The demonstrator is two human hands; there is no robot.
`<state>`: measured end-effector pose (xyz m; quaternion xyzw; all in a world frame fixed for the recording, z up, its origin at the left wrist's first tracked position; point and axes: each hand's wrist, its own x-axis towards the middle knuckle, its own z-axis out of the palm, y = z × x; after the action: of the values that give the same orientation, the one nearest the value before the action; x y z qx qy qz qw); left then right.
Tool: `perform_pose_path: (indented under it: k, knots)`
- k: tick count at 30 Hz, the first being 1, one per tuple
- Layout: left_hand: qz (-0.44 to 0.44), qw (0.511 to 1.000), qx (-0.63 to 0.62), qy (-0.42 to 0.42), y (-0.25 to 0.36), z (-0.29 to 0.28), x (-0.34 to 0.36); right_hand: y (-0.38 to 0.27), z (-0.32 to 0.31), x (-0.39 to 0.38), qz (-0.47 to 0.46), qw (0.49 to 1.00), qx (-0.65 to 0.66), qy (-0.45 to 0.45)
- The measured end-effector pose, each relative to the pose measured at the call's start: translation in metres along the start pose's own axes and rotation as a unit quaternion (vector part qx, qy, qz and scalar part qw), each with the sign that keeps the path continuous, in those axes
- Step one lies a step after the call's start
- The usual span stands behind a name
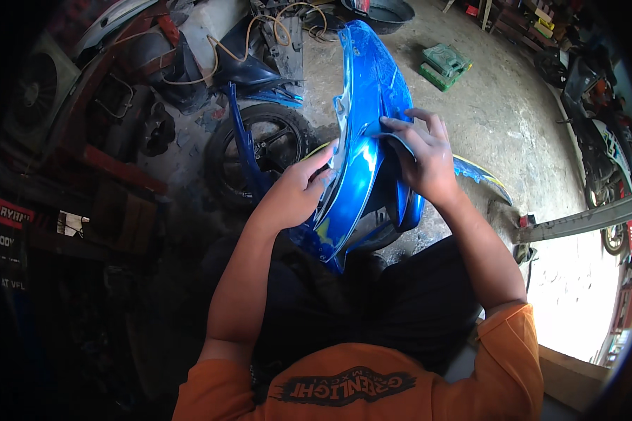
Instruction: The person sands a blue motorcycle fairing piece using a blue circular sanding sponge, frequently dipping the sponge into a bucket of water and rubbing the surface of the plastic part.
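Observation:
A glossy blue motorcycle fairing panel [364, 167] stands upright in front of me, its lower end between my legs. Dull, scuffed patches show on its upper part. My left hand [303, 184] grips the panel's left edge, with the thumb and fingers curled about the rim. In my right hand [428, 154] is a thin, dark, bent sheet of sandpaper [398, 140], pressed against the panel's right side near a cutout. Some of the right fingers lie along the blue surface. Part of the sheet is hidden under the palm.
Behind the panel to the left lies a black spoked wheel [260, 151]. Further left are dark body parts and a tan hose [249, 49]. A green case [445, 67] rests on the concrete floor [502, 102]. A metal beam [576, 219] and parked motorcycles [611, 158] are at right.

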<state>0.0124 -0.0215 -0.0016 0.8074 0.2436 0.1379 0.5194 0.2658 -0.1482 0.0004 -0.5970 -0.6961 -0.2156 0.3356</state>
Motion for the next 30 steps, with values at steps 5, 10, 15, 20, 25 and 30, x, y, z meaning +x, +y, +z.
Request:
perform_pose_path:
  k: [5, 10, 15, 20, 25, 30]
  knots:
    - [0.011, 1.000, -0.012, 0.011, -0.011, 0.000, -0.001, -0.029, 0.002, -0.009, -0.095, 0.989, 0.091, -0.062]
    - [0.010, 1.000, -0.005, 0.005, -0.004, 0.001, 0.000, -0.016, 0.003, -0.010, -0.065, 0.998, 0.013, -0.017]
    - [-0.018, 1.000, -0.023, 0.000, -0.004, 0.000, 0.000, -0.013, -0.003, -0.007, -0.104, 0.994, 0.005, -0.033]
    - [0.037, 0.999, -0.003, 0.024, -0.016, 0.002, 0.001, -0.022, 0.011, -0.017, -0.114, 0.989, 0.077, -0.048]
    - [-0.056, 0.998, -0.029, -0.015, 0.006, -0.002, 0.001, -0.010, 0.001, -0.009, -0.044, 0.999, -0.004, -0.020]
    - [0.053, 0.998, -0.004, 0.020, -0.010, 0.001, -0.001, -0.019, -0.004, -0.010, -0.086, 0.993, 0.051, -0.065]
